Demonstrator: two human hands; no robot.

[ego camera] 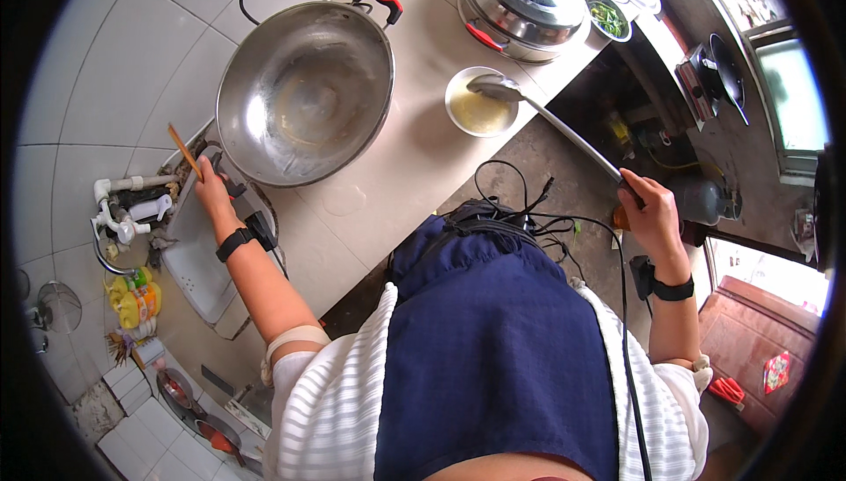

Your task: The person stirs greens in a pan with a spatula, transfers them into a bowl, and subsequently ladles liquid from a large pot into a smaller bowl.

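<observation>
My right hand (651,213) grips the dark end of a long-handled metal ladle (575,134). The ladle's head rests at the far rim of a white bowl (451,110), which holds a cloudy yellowish liquid (486,116). At the sink, my left hand (217,193) is closed around wooden chopsticks (184,149). It also lies against the near handle (232,183) of a large metal wok (317,97); whether the fingers wrap that handle is hidden. The wok sits tilted on the counter, with only a thin wet film visible inside. Its far handle (380,1) is red and black.
A lidded steel pot (522,11) and a bowl of chopped greens (607,18) stand farther along the tiled counter (344,230). Left of me are a sink (198,269), a tap (125,230) and yellow bottles (135,299). A black cable (624,322) hangs beside my apron.
</observation>
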